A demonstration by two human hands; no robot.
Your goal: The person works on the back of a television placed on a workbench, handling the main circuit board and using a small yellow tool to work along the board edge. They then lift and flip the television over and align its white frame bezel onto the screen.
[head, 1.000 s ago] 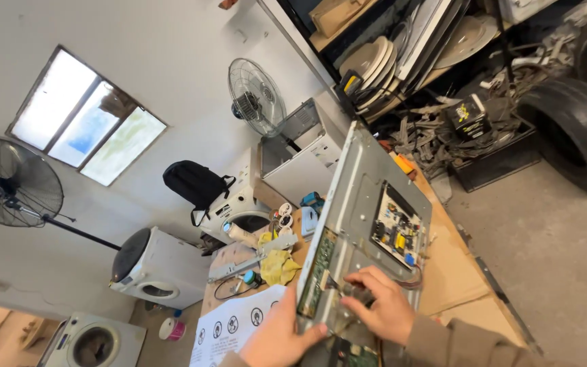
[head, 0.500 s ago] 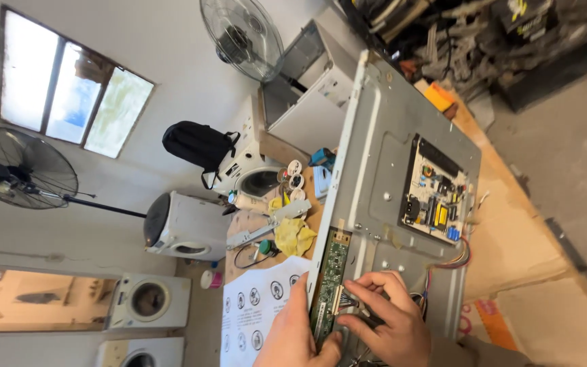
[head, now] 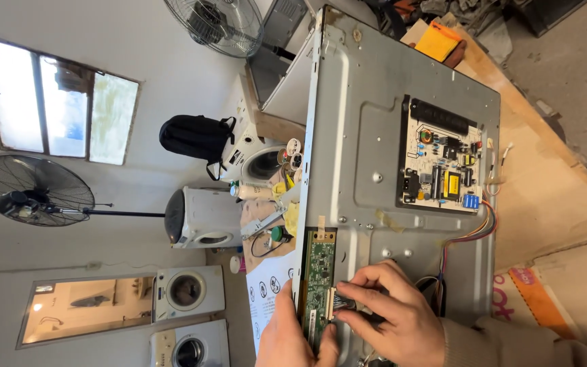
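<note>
A dark connector (head: pixel 345 300) is pinched by the right hand (head: pixel 392 314) at the green board (head: pixel 317 285). The left hand (head: pixel 293 333), now lower, is laid flat against the board edge, gripping nothing.

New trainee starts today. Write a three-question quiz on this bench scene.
1. True or false: the right hand pinches a cable connector at the narrow green circuit board.
2. Which is mounted on the grey metal panel? A) a white power board with orange and blue wires B) a keyboard C) a lamp
3. Fill in: the left hand rests at the green board's ___ end.

Key: 1 true; 2 A; 3 near (the person's end).
</note>
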